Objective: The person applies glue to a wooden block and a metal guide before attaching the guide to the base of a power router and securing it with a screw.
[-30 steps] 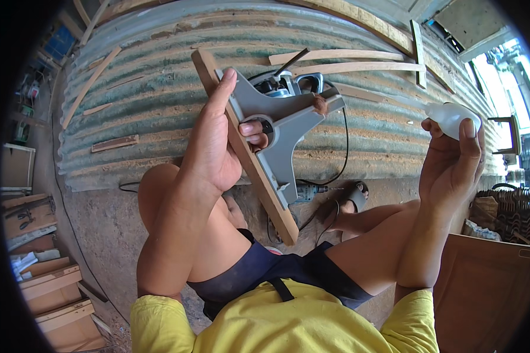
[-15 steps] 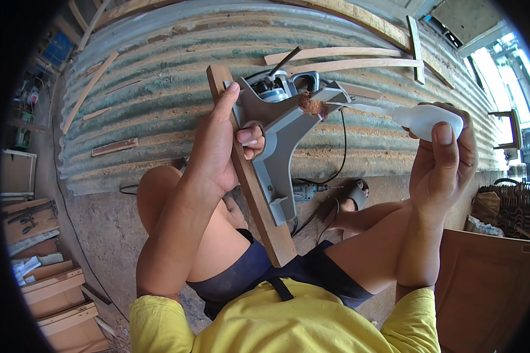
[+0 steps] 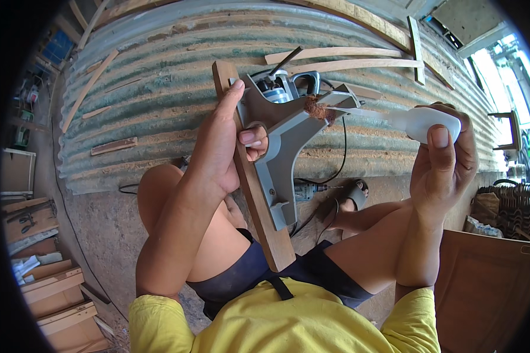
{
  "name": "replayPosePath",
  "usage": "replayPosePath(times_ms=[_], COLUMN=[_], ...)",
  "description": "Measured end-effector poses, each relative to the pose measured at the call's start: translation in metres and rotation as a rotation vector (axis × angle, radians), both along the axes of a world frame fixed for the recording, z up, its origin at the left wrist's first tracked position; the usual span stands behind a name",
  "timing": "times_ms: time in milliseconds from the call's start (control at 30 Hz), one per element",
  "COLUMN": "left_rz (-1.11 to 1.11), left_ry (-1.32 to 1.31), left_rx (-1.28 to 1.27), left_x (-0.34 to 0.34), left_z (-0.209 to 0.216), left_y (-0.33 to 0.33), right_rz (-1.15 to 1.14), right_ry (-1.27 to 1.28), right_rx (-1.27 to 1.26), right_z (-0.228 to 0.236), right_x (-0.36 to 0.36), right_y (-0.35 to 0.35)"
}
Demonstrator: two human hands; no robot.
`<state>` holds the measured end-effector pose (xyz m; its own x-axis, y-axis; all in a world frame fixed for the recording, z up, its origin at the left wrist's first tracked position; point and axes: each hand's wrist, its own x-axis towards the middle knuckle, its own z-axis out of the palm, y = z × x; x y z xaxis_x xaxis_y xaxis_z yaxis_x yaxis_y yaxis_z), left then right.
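My left hand (image 3: 227, 138) is wrapped round a wooden bar (image 3: 271, 241), tilted, with a grey bracket (image 3: 282, 176) fixed along its side. The bracket has a curved arm reaching to the upper right, and a screw shows near its lower end. A reddish-brown, fibrous-looking clump (image 3: 318, 110) sits on that arm. In my right hand (image 3: 444, 159) is a white squeeze bottle (image 3: 427, 125), lying sideways between thumb and fingers. Its thin nozzle points left, with the tip at the clump; whether it touches, I cannot tell.
Behind the bracket stands a router-like power tool (image 3: 277, 94) on a corrugated metal sheet (image 3: 176, 100) dusted with sawdust. Thin wood strips (image 3: 335, 54) lie farther back. A drill (image 3: 306, 190) with cables rests near my foot. To the right is a brown wooden panel (image 3: 483, 288).
The bar and bracket have shifted slightly right. The bottle has moved a little to the left and down, with its nozzle still at the brown clump.
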<state>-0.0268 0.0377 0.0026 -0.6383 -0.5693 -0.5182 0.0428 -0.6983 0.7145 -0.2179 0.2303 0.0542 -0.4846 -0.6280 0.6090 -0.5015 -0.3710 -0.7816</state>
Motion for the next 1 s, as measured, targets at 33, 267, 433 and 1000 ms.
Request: replayPosePath(times_ms=[33,267,433,1000], left_rz=[-0.001,0.000,0.001,-0.010], left_ry=[0.000,-0.012,-0.011,0.045], left_rx=[0.002,0.006,0.020,0.047], left_x=[0.0002,0.0005,0.0007,-0.0010], left_z=[-0.0001,-0.0020,-0.0022,-0.0076], left_y=[-0.0003,-0.0020,-0.0029,-0.0024], right_rz=[-0.002,-0.018,-0.060,0.011], right_ry=[0.000,-0.014,-0.023,0.076], right_rx=[0.000,0.010,0.009,-0.046], right_z=[0.0004,0.0022,0.0020,-0.0011], right_x=[0.0005,0.0010,0.0014,0.0022], right_y=[-0.0001,0.0007,0.0012,-0.0012])
